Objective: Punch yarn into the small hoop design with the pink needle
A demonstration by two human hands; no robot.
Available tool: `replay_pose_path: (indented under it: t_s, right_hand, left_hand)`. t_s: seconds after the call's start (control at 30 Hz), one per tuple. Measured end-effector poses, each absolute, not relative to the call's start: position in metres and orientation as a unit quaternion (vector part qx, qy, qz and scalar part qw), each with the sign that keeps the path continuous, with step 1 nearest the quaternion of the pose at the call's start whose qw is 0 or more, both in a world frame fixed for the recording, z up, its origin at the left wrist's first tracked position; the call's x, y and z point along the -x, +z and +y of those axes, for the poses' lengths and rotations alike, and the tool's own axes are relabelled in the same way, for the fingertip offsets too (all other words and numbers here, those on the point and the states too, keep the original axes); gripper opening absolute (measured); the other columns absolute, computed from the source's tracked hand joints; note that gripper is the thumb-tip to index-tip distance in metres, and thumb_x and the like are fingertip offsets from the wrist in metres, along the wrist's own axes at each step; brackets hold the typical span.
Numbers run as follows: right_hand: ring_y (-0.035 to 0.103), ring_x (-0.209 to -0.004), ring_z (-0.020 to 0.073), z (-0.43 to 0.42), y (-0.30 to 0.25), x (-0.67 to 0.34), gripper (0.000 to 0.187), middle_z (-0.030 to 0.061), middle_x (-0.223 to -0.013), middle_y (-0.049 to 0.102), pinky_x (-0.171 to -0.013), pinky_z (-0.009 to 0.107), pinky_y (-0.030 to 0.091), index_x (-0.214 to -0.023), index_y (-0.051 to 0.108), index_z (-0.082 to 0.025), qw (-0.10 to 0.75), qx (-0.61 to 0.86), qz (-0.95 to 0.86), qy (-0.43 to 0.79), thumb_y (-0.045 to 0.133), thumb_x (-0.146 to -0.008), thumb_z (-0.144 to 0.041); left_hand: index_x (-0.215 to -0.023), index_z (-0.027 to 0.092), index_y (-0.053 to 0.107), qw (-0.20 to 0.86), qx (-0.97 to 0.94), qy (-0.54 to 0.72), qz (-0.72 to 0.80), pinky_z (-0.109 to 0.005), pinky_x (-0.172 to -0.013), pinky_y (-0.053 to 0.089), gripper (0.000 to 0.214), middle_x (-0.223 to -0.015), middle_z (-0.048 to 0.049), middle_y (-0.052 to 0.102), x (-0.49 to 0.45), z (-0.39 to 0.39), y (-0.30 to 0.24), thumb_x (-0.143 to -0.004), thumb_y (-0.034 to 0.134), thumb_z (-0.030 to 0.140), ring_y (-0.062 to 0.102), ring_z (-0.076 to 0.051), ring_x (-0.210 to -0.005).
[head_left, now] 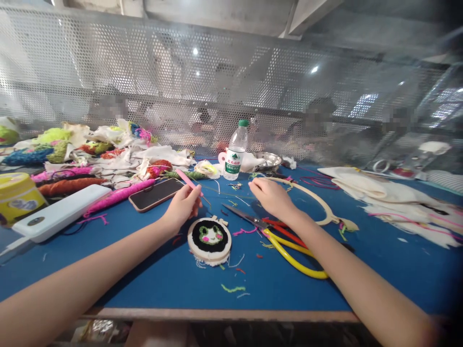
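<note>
Pinching a slim pink punch needle (pixel 188 181) between its fingertips, the left hand (pixel 183 205) sits just left of centre frame, above a small round wooden embroidery hoop (pixel 210 239) bearing a black, green and pink tufted face. The right hand (pixel 271 196), right of centre, rests knuckles-up with fingers curled loosely; whether it grips anything cannot be told. Beneath its wrist lie scissors with yellow and red handles (pixel 285 243) on the blue felt table (pixel 144 279), and a larger empty wooden hoop (pixel 318 202) lies just beyond. Behind the left hand lies a dark smartphone (pixel 156 193); a clear plastic water bottle with green cap (pixel 235 152) stands at upper centre. Yarn scraps (pixel 90 154) heap at upper left.
</note>
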State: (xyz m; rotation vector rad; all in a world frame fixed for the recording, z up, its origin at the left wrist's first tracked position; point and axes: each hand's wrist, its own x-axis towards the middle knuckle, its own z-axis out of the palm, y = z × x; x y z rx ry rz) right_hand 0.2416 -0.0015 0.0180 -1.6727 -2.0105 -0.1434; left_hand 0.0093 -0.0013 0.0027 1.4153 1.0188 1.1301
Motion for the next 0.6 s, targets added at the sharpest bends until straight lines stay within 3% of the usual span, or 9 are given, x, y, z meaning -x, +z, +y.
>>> replay_pose_path:
  t_s: [0.27,0.6]
  right_hand:
    - [0.057,-0.071,0.0173,0.0055,0.0151,-0.2512,0.016,0.0029,-0.078,0.066,-0.059,0.025,0.034,-0.068,0.064,-0.020,0.269,0.620,-0.731,-0.090,0.053,-0.078,-0.028]
    - [0.057,-0.066,0.0168,0.0017,0.0186,-0.2521,0.015,0.0010,-0.069,0.065,-0.057,0.025,0.034,-0.060,0.061,-0.020,0.250,0.641,-0.720,-0.087,0.062,-0.071,-0.030]
  left_hand:
    - [-0.074,0.017,0.045,0.506,-0.594,0.458,0.426,-0.013,-0.030,0.024,0.020,-0.052,0.0056,0.048,-0.0094,-0.0017,0.0026,-0.085,0.041,0.034,0.039,-0.004,-0.033]
    - [-0.074,0.017,0.045,0.511,-0.591,0.455,0.428,-0.013,-0.031,0.025,0.021,-0.050,0.0062,0.047,-0.0091,-0.0037,0.0045,-0.084,0.043,0.035,0.039,-0.003,-0.033]
